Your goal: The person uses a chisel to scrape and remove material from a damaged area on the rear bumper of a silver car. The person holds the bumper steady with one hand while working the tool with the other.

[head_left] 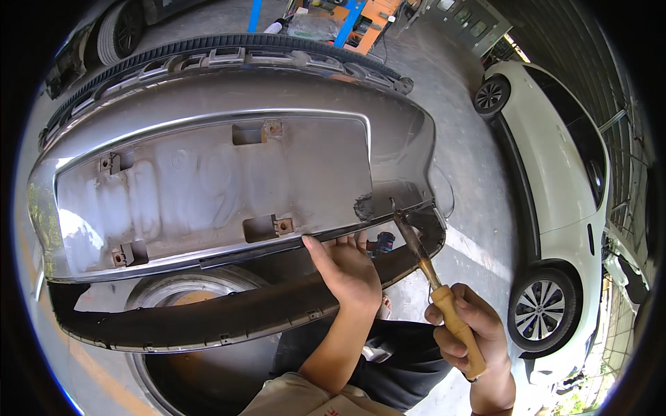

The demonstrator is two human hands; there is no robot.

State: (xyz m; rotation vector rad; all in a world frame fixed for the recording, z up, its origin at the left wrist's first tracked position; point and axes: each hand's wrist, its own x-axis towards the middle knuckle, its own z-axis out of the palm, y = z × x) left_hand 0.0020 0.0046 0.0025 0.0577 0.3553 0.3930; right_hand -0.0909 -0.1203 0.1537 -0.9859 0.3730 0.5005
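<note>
A grey car bumper (312,173) lies across in front of me, with a recessed panel and several square cut-outs. My left hand (350,274) holds its near edge, thumb at the rim and fingertips partly hidden behind it. My right hand (475,326) is wrapped round the wooden handle of a soldering iron (414,244). The iron's brown metal barrel slants up and left, its thin tip at the bumper's right part; whether it touches cannot be told. A dark, rough patch (363,207) marks the panel left of the tip.
Below the bumper stands a large round wheel-like support (149,378). The bumper's dark lower strip (208,322) bows toward me. A white car (555,159) is parked at the right. Behind are an orange and blue frame (364,24), grey cabinets (468,24) and another car's wheel (119,33).
</note>
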